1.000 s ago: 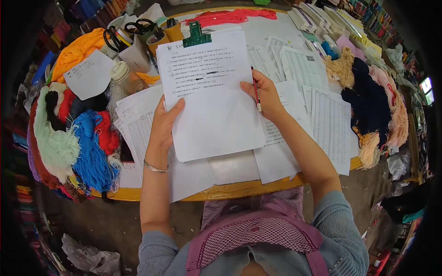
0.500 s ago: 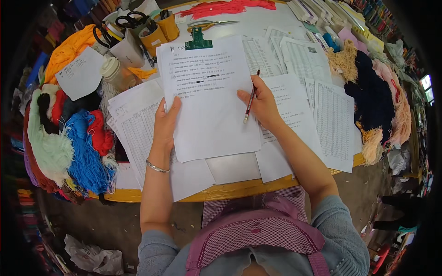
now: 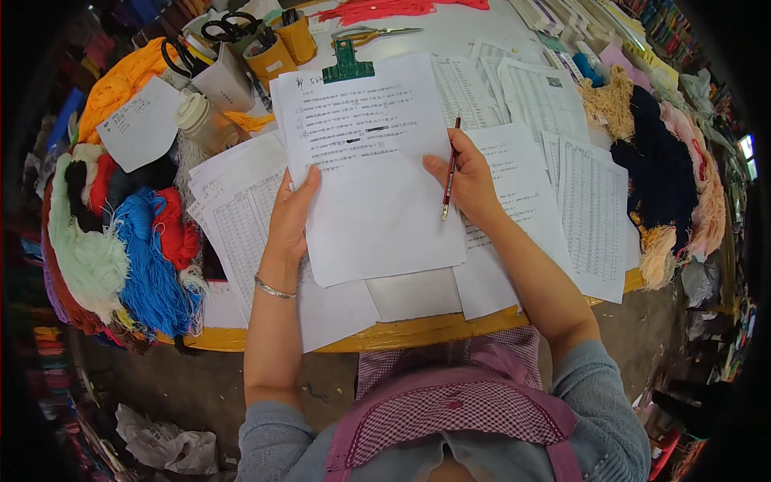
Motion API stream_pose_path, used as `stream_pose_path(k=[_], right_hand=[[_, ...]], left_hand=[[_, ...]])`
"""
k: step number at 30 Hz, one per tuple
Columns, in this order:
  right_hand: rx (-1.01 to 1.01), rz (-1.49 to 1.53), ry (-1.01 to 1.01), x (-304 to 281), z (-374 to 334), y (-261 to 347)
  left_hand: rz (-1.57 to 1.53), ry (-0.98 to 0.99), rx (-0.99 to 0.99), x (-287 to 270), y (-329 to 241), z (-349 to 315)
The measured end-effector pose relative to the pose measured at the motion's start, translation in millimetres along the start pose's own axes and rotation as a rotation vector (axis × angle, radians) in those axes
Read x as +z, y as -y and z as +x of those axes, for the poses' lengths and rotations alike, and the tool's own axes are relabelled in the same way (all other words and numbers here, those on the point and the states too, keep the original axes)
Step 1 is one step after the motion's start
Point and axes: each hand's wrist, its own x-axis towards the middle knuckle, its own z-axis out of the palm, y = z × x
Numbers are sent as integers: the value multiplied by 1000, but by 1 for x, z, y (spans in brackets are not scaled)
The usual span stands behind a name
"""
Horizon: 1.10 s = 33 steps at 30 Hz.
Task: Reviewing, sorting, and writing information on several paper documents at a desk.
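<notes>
A stack of white sheets [image 3: 385, 221] with lines of writing and several blacked-out spots is held in front of me. A green bulldog clip [image 3: 348, 66] grips its top edge. My left hand [image 3: 291, 210] is closed on the stack's left edge, thumb on top and the other fingers mostly hidden beneath. On the opposite edge, my right hand [image 3: 472, 183] pinches the paper, its thumb over the sheets. A dark red pencil [image 3: 450, 178] also rests in that hand, slanting with its eraser end toward me.
Printed sheets [image 3: 590, 217] lie around the stack on the white table [image 3: 418, 296]. Yarn hanks [image 3: 144, 257] crowd the left, with dark and peach yarn [image 3: 654, 169] on the right. A capped jar [image 3: 205, 124], pen holders [image 3: 269, 63] and gold-handled scissors [image 3: 373, 35] stand or lie farther back.
The pencil has tipped more upright in my right hand. Both hands keep hold of the stack, which sits slightly farther right in view; the view itself has shifted a little.
</notes>
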Motion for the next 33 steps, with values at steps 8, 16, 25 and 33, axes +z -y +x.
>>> stream_pose_path(k=[8,16,25,33], right_hand=[[47,18,-2,1,-3,2],[49,-25,4,-1,-2,-3],[31,53,-15,1,-3,-4],[15,88,-10,2,-5,1]], left_hand=[[40,1,2,-1,0,-1],[37,-18,2,-1,-1,-1],[44,-7,23,0,0,-1],[23,-27,16,-3,-2,0]])
